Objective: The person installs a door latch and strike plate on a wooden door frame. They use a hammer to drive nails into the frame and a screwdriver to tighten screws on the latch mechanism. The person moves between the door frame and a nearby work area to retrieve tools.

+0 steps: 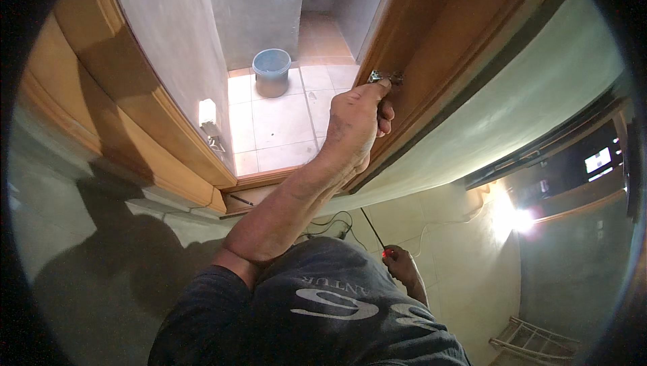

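Observation:
My left hand [356, 111] reaches up to the right jamb of a wooden door frame [431, 36]. Its fingers are curled, and the thumb and forefinger pinch at a small shiny metal fitting [376, 77] set in the wood. Whether a small part sits between the fingertips is hidden. Down by my right side, my right hand [403, 266] is closed round a screwdriver [373, 228] with a red handle and a long dark shaft. The shaft points up and away from me, apart from the frame.
Beyond the doorway a blue bucket [271, 73] stands on pale tiles. A white electrical box [207, 115] hangs by the left jamb. A dark thin tool [241, 200] lies on the sill. Cables [333, 221] coil on the floor; a bright lamp [517, 220] and ladder-like rack [536, 340] are at right.

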`<state>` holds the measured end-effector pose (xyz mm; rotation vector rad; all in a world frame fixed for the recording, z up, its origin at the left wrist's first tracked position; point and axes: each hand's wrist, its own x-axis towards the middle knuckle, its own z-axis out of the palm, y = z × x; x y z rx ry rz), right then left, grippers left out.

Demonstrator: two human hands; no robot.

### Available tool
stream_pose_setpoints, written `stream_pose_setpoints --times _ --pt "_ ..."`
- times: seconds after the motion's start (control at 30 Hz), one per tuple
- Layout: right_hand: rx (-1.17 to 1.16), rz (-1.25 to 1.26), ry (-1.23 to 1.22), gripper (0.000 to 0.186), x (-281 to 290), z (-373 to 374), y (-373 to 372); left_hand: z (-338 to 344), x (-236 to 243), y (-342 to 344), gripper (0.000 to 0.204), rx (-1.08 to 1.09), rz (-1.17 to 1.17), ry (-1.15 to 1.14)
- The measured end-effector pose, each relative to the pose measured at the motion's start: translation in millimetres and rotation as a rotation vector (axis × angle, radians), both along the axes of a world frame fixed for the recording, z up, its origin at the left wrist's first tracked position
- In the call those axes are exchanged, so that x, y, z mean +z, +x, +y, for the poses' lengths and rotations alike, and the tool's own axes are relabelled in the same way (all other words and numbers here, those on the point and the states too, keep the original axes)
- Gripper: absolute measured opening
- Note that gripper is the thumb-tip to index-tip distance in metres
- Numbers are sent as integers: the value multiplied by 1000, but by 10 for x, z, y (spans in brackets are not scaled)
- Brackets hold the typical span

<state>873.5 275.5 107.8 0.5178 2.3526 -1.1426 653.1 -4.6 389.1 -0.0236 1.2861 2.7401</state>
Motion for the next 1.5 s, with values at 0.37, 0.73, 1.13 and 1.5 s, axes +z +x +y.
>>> stream_pose_setpoints --times 0.37,0.73,1.13,1.5 --pt "8 55 43 44 190 -252 149 -77 -98 -96 24 -64 52 -25" --pt "-154 73 -77 40 601 -508 128 -126 -193 -95 27 -109 112 -20" --pt "-110 121 66 39 581 -535 217 -178 -169 -137 27 -129 104 -71" --pt "-159 79 84 39 596 -557 342 -314 -302 -324 30 -124 308 -283"
